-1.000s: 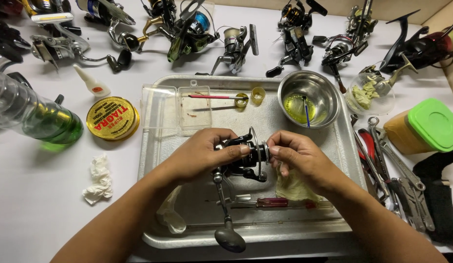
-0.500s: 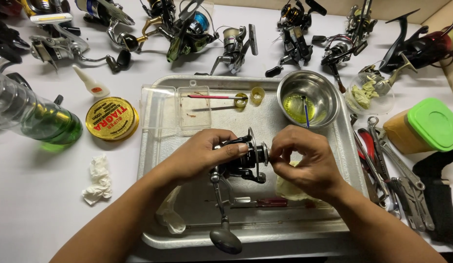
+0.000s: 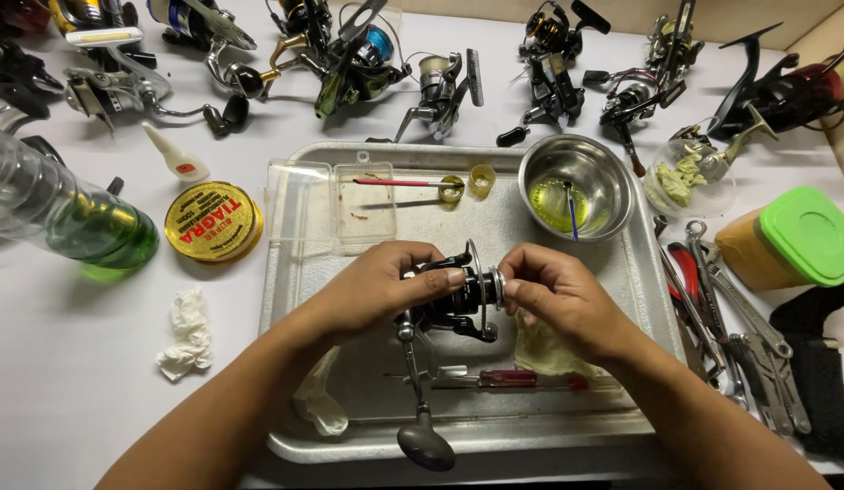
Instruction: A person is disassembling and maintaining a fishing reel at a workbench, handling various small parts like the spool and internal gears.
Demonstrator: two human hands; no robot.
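A black spinning fishing reel is held over a metal tray. My left hand grips the reel's body from the left. At the reel's right end, my right hand pinches a small silver round part with its fingertips. The reel's crank handle with a dark knob hangs down toward the tray's front rim. A red-handled screwdriver and a yellowish cloth lie in the tray under my hands.
In the tray's back stand a steel bowl with yellow liquid, a clear plastic box and two small caps. Several other reels line the table's far edge. A green bottle, gold tin, tissue, wrenches and green-lidded tub surround it.
My right hand has shifted slightly on the reel's right end, its fingers now pinching the small silver part. The reel has turned a little in my left hand.
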